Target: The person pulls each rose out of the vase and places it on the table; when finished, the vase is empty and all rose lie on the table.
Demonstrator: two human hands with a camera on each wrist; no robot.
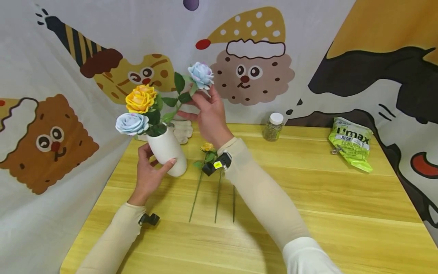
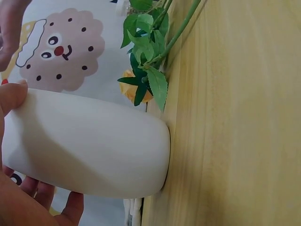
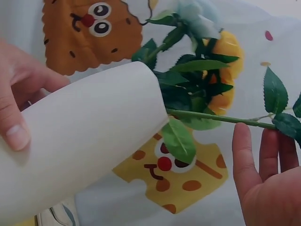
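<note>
My left hand (image 1: 148, 173) grips a white vase (image 1: 168, 152), thumb on the near side and fingers round the other. The vase leans, its base on the table. A yellow rose (image 1: 140, 99) and a light blue rose (image 1: 132, 123) stand in it. My right hand (image 1: 212, 118) holds another light blue rose (image 1: 201, 75) near its bloom. In the right wrist view, that rose's green stem (image 3: 221, 117) runs into the vase mouth, fingertips against it; the thumb is hidden there. Several green stems (image 1: 216, 201) and a yellow rose (image 1: 207, 147) lie beneath my right forearm.
A crumpled whitish cloth item (image 1: 183, 131) lies behind the vase. Along the back edge of the wooden table (image 1: 291, 236) stands a small jar (image 1: 273, 127) with a white lid. Farther right lies a green Umax bag (image 1: 350, 142). A cartoon-printed cloth (image 1: 164, 23) hangs behind.
</note>
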